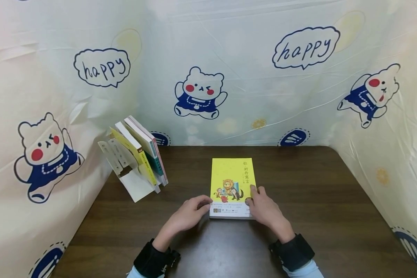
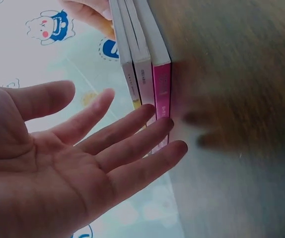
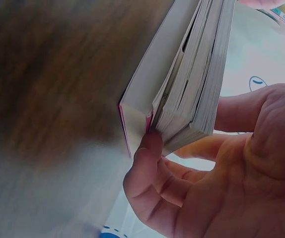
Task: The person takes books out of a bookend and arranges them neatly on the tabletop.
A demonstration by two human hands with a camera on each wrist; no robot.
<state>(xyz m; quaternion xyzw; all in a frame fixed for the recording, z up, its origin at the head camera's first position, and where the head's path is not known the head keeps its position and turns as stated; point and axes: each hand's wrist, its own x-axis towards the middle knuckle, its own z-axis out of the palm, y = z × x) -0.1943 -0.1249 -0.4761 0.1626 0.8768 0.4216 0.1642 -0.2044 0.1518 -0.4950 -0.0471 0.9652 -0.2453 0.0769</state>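
Observation:
A small stack of books lies flat on the table, topped by a yellow book [image 1: 229,173] with a lion drawing and a white lower band. At the bottom of the stack, a book with a pink spine [image 2: 161,84] shows in the left wrist view. My left hand [image 1: 191,211] is at the stack's left side, its fingers extended by the spines. On the opposite side, my right hand [image 1: 265,208] holds the stack's right edge. In the right wrist view, its fingers curl against the page edges [image 3: 182,119], with the thumb over the top book's side.
At the table's back left, several books [image 1: 147,154] lean in a white bookend [image 1: 137,185]. The brown wooden table [image 1: 316,200] is bordered behind and at the sides by a printed cloth [image 1: 250,92] with bears.

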